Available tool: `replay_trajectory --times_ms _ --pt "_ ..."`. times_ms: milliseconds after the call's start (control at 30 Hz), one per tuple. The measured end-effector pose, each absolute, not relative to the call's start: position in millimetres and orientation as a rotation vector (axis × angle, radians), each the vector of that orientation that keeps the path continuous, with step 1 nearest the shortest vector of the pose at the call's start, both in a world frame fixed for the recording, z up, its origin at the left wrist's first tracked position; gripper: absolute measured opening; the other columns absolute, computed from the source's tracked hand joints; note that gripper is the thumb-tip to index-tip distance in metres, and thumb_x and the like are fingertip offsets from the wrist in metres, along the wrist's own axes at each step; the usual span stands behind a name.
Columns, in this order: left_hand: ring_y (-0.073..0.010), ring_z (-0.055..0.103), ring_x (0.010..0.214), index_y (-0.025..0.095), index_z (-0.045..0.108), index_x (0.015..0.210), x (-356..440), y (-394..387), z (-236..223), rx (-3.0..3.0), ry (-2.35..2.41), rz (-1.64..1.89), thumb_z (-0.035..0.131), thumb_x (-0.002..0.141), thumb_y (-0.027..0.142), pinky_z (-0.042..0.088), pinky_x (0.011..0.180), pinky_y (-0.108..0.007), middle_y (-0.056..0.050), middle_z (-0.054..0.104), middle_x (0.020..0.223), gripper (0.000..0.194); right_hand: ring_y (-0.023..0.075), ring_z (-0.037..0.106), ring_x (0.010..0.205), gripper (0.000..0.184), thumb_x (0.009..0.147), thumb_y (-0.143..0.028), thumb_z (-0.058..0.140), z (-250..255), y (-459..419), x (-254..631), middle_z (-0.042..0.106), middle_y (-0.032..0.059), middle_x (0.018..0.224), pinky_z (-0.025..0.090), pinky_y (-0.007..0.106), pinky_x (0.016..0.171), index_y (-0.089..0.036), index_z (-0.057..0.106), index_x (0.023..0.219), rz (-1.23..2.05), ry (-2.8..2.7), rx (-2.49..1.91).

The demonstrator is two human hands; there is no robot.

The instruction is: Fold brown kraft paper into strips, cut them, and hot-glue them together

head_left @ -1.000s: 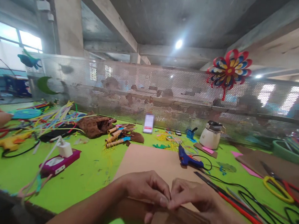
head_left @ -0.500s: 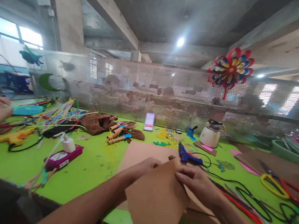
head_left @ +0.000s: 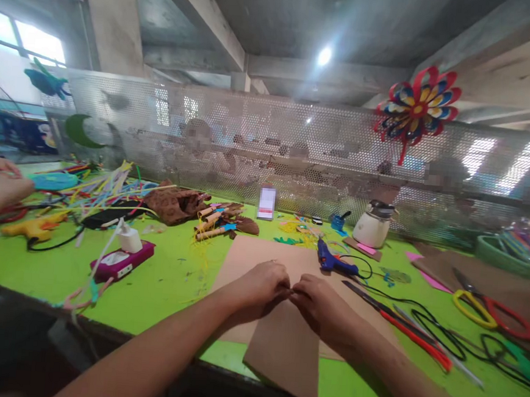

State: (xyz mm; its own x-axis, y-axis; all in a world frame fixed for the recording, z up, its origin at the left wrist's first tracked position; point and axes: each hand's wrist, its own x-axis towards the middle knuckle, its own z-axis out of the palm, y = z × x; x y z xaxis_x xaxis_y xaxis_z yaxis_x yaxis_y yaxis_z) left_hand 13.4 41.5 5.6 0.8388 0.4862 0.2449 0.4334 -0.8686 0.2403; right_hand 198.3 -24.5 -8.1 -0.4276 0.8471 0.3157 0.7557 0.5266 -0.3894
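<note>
My left hand and my right hand meet over a sheet of brown paper, fingers pinched at its far end. The sheet's near end reaches past the table's front edge. Beneath it, a larger tan paper sheet lies flat on the green table. A blue glue gun rests just beyond my right hand, its black cord running right. To the right lies a long tool with red handles, beside a pale thin rod.
Scissors with yellow and red handles lie right, near a brown sheet. A purple power strip sits left, before a yellow glue gun. Another person's hands work at far left. A white jug and a phone stand behind.
The brown sheet, raised and tilted before, now lies lower and flatter. My hands have come together at its far end. The view has tipped down slightly.
</note>
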Motion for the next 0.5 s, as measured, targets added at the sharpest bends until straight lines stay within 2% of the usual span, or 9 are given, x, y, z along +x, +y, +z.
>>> replay_trajectory --times_ms 300,500 --pt "-0.0173 0.052 0.079 0.016 0.068 0.082 11.3 50.7 -8.4 2.970 0.672 0.490 0.053 0.087 0.025 0.037 0.069 -0.026 -0.005 0.059 0.076 0.019 0.0173 0.055 0.085 0.027 0.095 -0.026 0.043 -24.8 -9.2 204.9 0.059 0.0077 0.089 0.043 0.028 0.076 -0.017 0.069 0.090 0.098 -2.386 -1.299" --pt "-0.0184 0.052 0.085 0.016 0.065 0.090 15.8 44.1 -7.6 2.956 0.660 0.487 0.053 0.088 0.034 0.039 0.073 -0.027 -0.006 0.060 0.086 0.021 0.0173 0.055 0.082 0.024 0.093 -0.024 0.046 -32.5 -4.0 205.3 0.059 0.0077 0.087 0.043 0.027 0.074 -0.016 0.068 0.091 0.027 -2.415 -1.331"
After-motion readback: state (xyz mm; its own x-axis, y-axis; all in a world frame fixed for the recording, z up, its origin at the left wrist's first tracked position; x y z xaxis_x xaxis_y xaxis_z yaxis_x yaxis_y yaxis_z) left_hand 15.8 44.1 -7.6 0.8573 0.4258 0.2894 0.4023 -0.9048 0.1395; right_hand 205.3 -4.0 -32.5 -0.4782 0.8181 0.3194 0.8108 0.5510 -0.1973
